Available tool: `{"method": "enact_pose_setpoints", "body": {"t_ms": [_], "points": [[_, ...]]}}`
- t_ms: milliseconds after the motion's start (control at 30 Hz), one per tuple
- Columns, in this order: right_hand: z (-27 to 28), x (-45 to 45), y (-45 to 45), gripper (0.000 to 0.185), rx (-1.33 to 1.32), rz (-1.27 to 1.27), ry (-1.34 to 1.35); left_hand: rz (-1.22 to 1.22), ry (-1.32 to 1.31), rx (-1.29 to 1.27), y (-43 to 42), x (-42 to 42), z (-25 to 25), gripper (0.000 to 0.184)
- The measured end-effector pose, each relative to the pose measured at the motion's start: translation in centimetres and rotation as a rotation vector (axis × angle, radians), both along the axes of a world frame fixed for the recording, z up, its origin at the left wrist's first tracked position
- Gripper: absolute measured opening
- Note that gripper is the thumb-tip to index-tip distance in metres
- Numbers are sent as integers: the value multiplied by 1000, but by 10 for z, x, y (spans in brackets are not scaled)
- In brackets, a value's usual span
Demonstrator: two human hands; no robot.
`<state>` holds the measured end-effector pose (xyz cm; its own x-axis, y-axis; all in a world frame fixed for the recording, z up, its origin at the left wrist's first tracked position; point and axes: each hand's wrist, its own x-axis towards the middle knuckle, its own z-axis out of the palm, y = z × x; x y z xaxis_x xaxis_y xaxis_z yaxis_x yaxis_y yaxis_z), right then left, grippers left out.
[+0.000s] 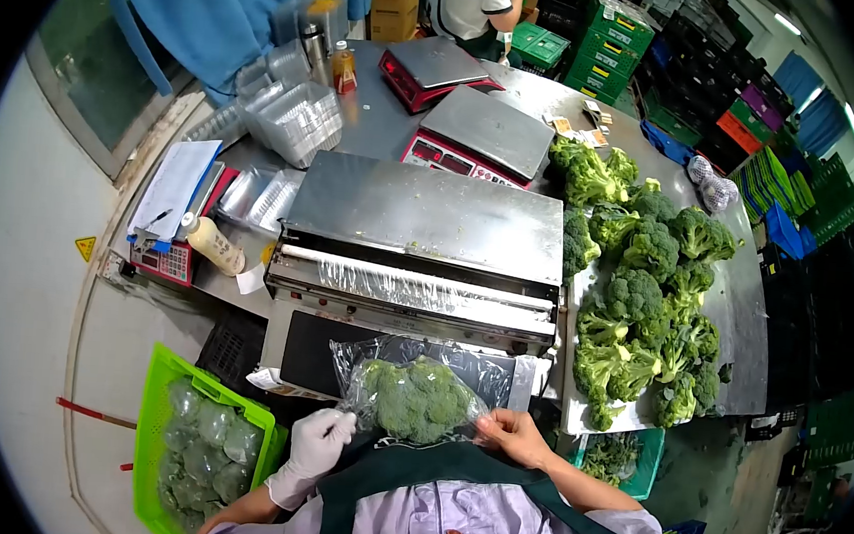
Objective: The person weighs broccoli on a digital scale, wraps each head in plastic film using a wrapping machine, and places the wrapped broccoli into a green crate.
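Note:
A broccoli head [415, 399] lies wrapped in clear plastic film [350, 356] at the front of the wrapping machine [421, 216], close to my body. My left hand [315, 446], in a white glove, pinches the film's left edge. My bare right hand [514, 437] grips the film at the right side of the broccoli. Behind the package is the machine's dark plate [315, 354], and a film roll [416, 281] spans the machine beyond it. Loose broccoli [635, 296] is heaped on a white tray [575, 419] to the right.
A green crate [148, 436] of wrapped broccoli stands at lower left. Two scales [488, 126] [433, 67] sit behind the machine. Clear trays [293, 121], a bottle [213, 243] and a clipboard [174, 187] are at left. Another person [468, 4] stands across the table.

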<state>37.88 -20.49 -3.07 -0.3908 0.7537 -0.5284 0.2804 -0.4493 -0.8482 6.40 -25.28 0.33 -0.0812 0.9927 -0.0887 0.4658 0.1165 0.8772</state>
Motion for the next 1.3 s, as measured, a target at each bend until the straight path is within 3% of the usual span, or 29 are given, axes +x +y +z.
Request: {"method": "enact_pose_setpoints", "body": {"t_ms": [33, 100, 200, 300, 333, 433, 567, 700, 767, 833, 867, 967, 1033, 1100, 1167, 1233, 1300], "points": [[3, -5, 0, 39, 65, -106, 73, 67, -42, 26, 3, 0, -1, 17], [22, -10, -3, 37, 86, -130, 79, 29, 126, 178, 3, 1, -3, 17], [9, -6, -10, 38, 30, -152, 105, -31, -16, -142, -3, 8, -6, 21], [8, -10, -11, 39, 109, -145, 39, -36, -152, -44, -6, 10, -30, 20], [12, -13, -11, 40, 133, -188, 66, 127, -253, -84, -3, 17, -23, 24], [10, -16, -12, 41, 107, -229, 73, 283, -449, 20, 5, 13, -24, 43], [13, -19, -13, 42, 92, -237, 106, 487, -509, 128, 10, 10, -26, 43], [8, -20, -16, 42, 57, -287, 138, 530, -277, 254, 21, 16, -33, 39], [12, -21, -13, 45, 61, -311, 91, 556, -315, 227, 27, 15, -33, 34], [17, -27, -12, 46, 106, -299, 66, 645, -906, 74, 31, 14, -32, 32], [20, -29, -11, 47, 149, -289, 37, 683, -980, 128, 38, 18, -32, 31], [23, -29, -4, 49, 140, -283, 44, 693, -980, 77, 54, 18, -18, 33], [21, -22, 4, 49, 220, -362, 84, 671, -848, 208, 68, 13, -24, 33], [27, -12, 14, 50, 256, -455, -61, 679, -772, 184, 73, 9, -19, 34], [16, 6, 21, 51, 167, -511, -31, 719, -753, 171, 78, -1, -30, 33], [-5, 17, 26, 54, 289, -507, -172, 684, -404, 363, 84, -12, -53, 33], [-16, 24, 27, 51, 386, -490, -292, 701, -384, 321, 86, -17, -62, 33]]}}
